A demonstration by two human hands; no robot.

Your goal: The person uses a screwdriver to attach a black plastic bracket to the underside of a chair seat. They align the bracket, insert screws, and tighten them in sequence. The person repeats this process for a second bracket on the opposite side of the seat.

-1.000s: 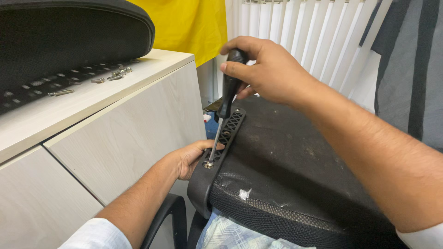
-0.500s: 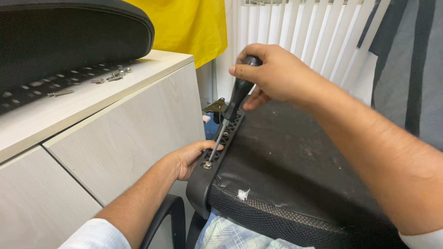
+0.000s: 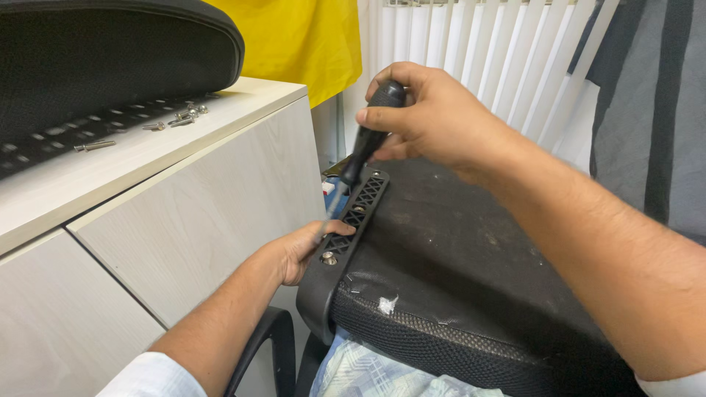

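Head view: a screwdriver at a chair seat's left edge.
The right hand grasps the screwdriver's handle, tip angled toward a screw in the black bracket; the left hand clasps that bracket's edge.

Pale wooden cabinet top carries loose screws (silver) and black chair part.
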